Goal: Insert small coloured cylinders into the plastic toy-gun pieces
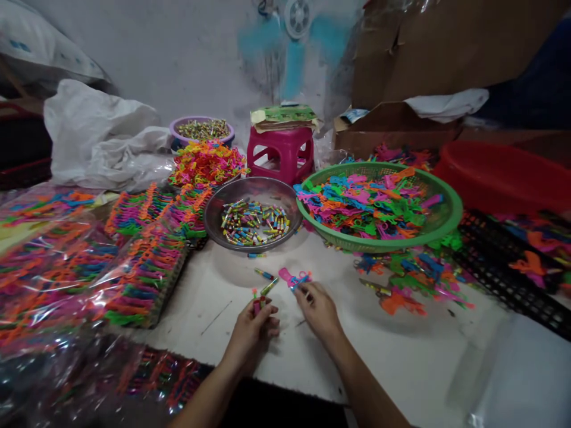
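Note:
My left hand [255, 326] is closed around a small pink plastic piece [256, 306] with a green and orange tip, partly hidden by the fingers. My right hand [320, 310] pinches a small blue plastic piece [300, 280], with a pink piece [286, 277] against it; their exact shape is blurred. Just beyond my left hand lie a yellow-green printed small tube [269, 286] and a blue-banded small tube [264, 273] on the white table [209, 321]. A dark round bowl [214, 223] farther off contains many similar tubes.
A green basket [455, 217] heaped with coloured plastic pieces stands at right, with loose pieces [401, 300] and scissors [375, 288] before it. Bagged rows of coloured pieces [147, 267] cover the left. Behind are a pink stool [281, 148], a fan [298, 21] and a red basin [504, 175].

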Tool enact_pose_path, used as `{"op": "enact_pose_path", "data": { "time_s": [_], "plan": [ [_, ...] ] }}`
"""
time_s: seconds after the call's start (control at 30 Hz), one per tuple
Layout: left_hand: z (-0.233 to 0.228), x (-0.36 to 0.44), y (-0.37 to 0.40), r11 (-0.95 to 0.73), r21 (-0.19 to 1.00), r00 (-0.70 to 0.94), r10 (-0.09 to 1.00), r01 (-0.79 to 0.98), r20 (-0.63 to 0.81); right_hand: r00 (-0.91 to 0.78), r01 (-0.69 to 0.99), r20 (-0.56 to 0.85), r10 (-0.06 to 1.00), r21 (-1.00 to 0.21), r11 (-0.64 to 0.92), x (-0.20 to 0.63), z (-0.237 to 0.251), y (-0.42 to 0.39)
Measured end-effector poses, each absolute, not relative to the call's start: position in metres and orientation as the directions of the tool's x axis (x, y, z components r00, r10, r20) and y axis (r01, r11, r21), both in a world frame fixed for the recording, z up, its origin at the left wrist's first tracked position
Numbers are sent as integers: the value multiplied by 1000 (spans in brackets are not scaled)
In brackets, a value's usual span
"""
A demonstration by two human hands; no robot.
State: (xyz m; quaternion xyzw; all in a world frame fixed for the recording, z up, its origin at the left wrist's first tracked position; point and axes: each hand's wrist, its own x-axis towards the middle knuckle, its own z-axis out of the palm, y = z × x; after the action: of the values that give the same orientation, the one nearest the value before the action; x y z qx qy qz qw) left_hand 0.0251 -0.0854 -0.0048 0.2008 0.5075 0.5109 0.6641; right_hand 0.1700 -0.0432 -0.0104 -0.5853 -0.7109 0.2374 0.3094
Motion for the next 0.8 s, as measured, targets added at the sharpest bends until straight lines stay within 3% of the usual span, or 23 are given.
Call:
{"op": "enact_pose_path", "data": {
  "time_s": [0.07, 0.13, 0.2, 0.27, 0.37, 0.5, 0.57, 0.63, 0.73, 0.8],
  "plan": [
    [-5, 17, -84, 394, 851, -74, 893, -347, -444, 13, 778, 204, 979, -617, 118, 178, -18, -20],
    [-6, 13, -83, 379, 895, -90, 908, -235, -409, 36, 822, 197, 980, -563, 83, 182, -25, -5],
    [-7, 14, -84, 377, 911, -102, 912, -170, -397, 34, 790, 137, 990, -610, 57, 181, -30, -2],
    [-8, 19, -84, 381, 910, -106, 910, -164, -400, 19, 653, 41, 999, -757, 19, 177, -30, -9],
    [-9, 31, -83, 370, 900, -77, 915, -232, -396, -29, 270, -85, 996, -960, -74, 172, -27, -31],
    [1, 40, -82, 392, 859, 34, 914, -329, -403, -134, -117, -157, 979, -978, -173, 180, -18, -55],
    [9, 39, -82, 451, 813, 105, 889, -369, -445, -244, -208, -87, 966, -968, -140, 191, -11, -62],
    [17, 35, -82, 544, 736, 222, 839, -403, -498, -331, -189, 39, 943, -982, -25, 201, -3, -66],
    [26, 29, -82, 685, 616, 402, 728, -389, -556, -366, 57, 210, 907, -967, 247, 207, 7, -70],
    [28, 29, -84, 694, 610, 392, 720, -383, -573, -339, 187, 268, 902, -920, 344, 204, 12, -70]
  ]
}}
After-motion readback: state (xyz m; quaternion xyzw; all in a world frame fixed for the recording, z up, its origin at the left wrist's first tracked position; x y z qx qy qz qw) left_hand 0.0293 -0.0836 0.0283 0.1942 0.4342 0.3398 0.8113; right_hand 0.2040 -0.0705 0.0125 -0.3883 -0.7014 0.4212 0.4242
